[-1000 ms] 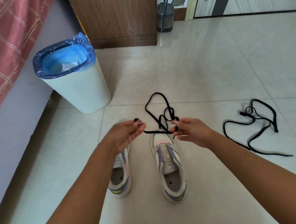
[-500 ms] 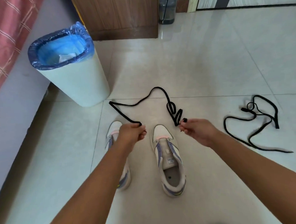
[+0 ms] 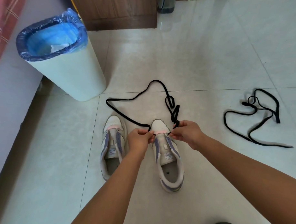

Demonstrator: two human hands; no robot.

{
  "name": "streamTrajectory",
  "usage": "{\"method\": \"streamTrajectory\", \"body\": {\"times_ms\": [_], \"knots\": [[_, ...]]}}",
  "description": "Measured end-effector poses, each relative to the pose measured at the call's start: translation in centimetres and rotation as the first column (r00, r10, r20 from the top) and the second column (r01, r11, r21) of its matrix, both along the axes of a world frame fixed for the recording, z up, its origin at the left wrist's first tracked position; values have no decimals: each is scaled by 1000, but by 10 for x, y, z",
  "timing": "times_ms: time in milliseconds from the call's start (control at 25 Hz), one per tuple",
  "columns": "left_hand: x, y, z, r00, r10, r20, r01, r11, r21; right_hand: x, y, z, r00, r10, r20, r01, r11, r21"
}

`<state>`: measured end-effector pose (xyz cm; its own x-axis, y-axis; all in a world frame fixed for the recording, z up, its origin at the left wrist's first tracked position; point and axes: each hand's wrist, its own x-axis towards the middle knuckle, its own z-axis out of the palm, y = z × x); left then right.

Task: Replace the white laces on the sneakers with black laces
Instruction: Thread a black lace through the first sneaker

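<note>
Both hands have dropped closer to the right sneaker since half a second ago, and the black lace now runs across its toe end. At the far left a pink checked cloth [image 3: 0,31] hangs over a pale grey wall or furniture side [image 3: 12,93]. Next to it stands a white round plastic waste bin [image 3: 70,71] lined with a blue plastic bag [image 3: 49,33]; a crumpled piece of white paper [image 3: 58,47] lies inside. Behind the bin is a brown wooden cabinet [image 3: 117,10], and to its right a dark jug-like container [image 3: 167,4] stands on the floor, its contents unclear. On the glossy cream tiled floor [image 3: 200,51] sit two white sneakers with purple side stripes, toes pointing away: the left sneaker [image 3: 113,143], without a lace, and the right sneaker [image 3: 167,156] just beside it. The left hand [image 3: 139,139] pinches one stretch of the long black flat shoelace [image 3: 135,99] at the right sneaker's front eyelets, fingers curled round it. The lace loops away over the floor toward the bin and back to the right hand [image 3: 186,132], which pinches its other stretch at the opposite side of the same sneaker. Well apart to the right, a second black flat shoelace [image 3: 255,123] lies loosely tangled on the tiles.
</note>
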<state>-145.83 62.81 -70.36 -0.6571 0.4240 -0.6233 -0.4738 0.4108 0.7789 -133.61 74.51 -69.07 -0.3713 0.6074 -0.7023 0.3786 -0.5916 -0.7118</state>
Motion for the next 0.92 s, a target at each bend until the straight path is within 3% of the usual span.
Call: {"method": "streamTrajectory", "body": {"times_ms": [400,640,760,920], "knots": [[2,-9,-5,979,-109,-171,85,986,-141,-1,-5,3,983,160,90,-177,955,237],[15,-9,-3,961,-69,-269,23,985,-171,-5,-19,-5,957,125,262,-223,894,388],[24,-9,-2,956,-34,-291,-3,992,-125,-8,-24,-7,962,103,254,-198,901,386],[31,-11,-2,893,-174,-416,104,977,-186,-4,-27,-8,959,84,271,-192,897,399]]}}
